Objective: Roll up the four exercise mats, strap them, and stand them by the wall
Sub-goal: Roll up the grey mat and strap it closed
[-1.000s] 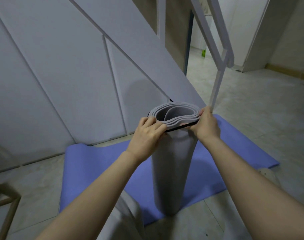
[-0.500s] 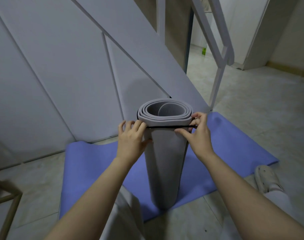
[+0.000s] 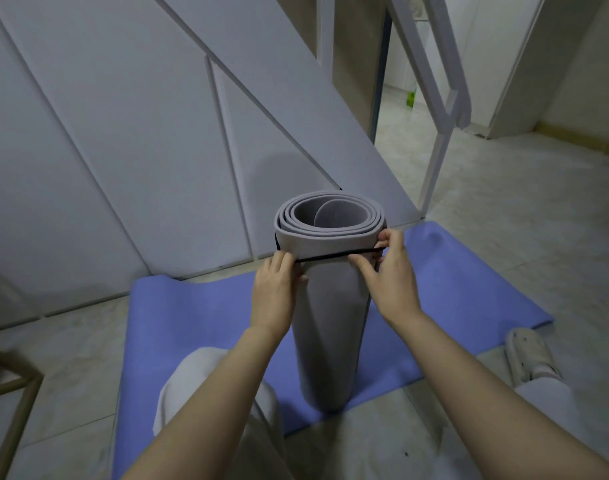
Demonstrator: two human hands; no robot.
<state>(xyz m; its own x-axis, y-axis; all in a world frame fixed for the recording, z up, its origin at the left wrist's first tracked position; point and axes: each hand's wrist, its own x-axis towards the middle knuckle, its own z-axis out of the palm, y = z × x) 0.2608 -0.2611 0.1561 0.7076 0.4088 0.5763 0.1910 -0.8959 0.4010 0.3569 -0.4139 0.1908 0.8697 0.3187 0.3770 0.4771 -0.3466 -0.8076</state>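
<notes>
A rolled grey mat stands upright on the floor in front of me, its open spiral end facing up. A thin black strap runs round it a little below the top rim. My left hand grips the strap on the roll's left side. My right hand pinches the strap on the right side, thumb pressed against the front of the roll. A blue mat lies flat on the floor under and behind the roll.
A white panelled stair wall rises directly behind the mats. A white railing post stands at the right, with an open doorway beyond. A wooden frame sits at the left edge. My knee and a pale shoe are nearby.
The black strap has slid from the roll's top rim to a little lower on its side, with both hands moving down along it. The roll now stands straighter.
</notes>
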